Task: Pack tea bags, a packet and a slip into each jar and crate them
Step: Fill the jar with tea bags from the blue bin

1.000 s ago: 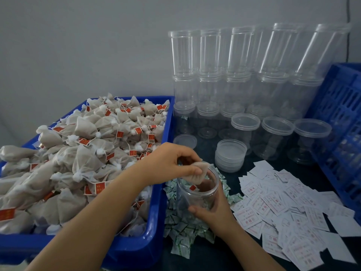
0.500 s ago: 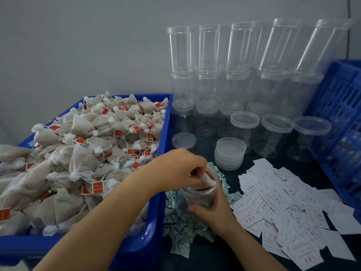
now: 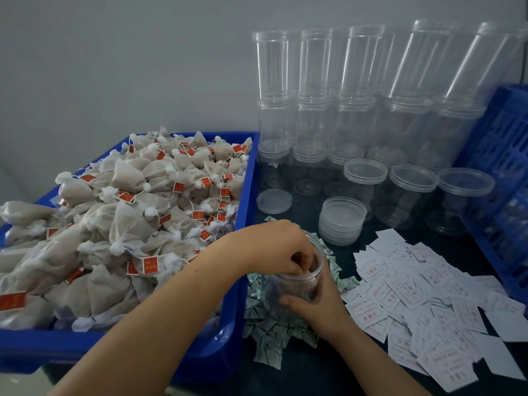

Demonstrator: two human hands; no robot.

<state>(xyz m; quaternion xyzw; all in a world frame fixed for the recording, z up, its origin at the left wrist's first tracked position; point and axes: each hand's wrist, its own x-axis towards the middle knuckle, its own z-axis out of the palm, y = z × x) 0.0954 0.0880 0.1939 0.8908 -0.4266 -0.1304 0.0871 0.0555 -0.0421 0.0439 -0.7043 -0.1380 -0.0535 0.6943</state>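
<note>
Tea bags (image 3: 120,224) fill the blue tub (image 3: 243,295) on the far left, heaped way over the rim, each tied off with a white knot and a little red tag. Just right of the tub the left hand (image 3: 274,250) sits over the mouth of the open clear jar (image 3: 297,278) with its fingers curled down inside — can't tell whether they're pinching anything in there. The right hand (image 3: 317,307) grips the jar's near side, thumb across the front wall, and the jar stands on a scatter of small green-printed packets (image 3: 271,332). Behind that there's a loose lid (image 3: 273,200) and a short stack of lids (image 3: 341,220) — then rows of empty clear jars (image 3: 357,110) stacked against the wall. Further right, white slips (image 3: 423,304) with red print are spread over the dark table (image 3: 328,375), and a blue crate (image 3: 503,178) stands at the right edge.
</note>
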